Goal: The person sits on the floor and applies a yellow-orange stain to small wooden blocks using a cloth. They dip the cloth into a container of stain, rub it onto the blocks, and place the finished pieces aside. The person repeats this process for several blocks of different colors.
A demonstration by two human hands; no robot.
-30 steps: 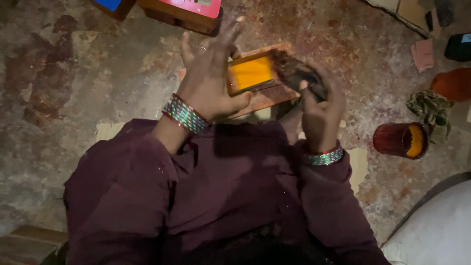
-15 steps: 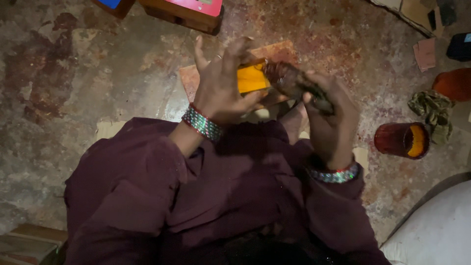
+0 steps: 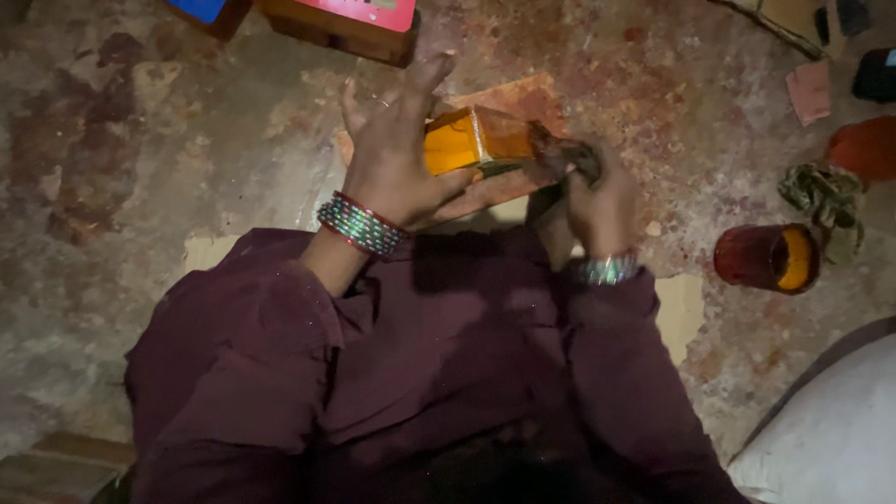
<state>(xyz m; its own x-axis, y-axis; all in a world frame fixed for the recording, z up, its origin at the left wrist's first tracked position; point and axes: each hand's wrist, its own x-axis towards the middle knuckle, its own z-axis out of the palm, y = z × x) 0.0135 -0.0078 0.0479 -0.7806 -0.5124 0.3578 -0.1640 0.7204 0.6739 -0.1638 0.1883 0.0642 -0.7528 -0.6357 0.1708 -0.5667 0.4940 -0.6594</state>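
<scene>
My left hand grips the near end of a small orange-yellow box-shaped block, fingers spread upward over it. My right hand is closed on a dark rag pressed against the block's right end. Both wrists wear bright bangles, and my dark maroon sleeves fill the lower part of the view. Under the block lies a flat reddish-brown board on the floor.
A dark red cup with yellow contents stands on the floor to my right. A tangled greenish cloth and an orange object lie beyond it. A red-topped wooden box sits at the far edge; a white sack lies at lower right.
The orange block has turned so a narrower face shows, and my right hand with the rag has shifted along its right end. My left hand's fingers have spread wider.
</scene>
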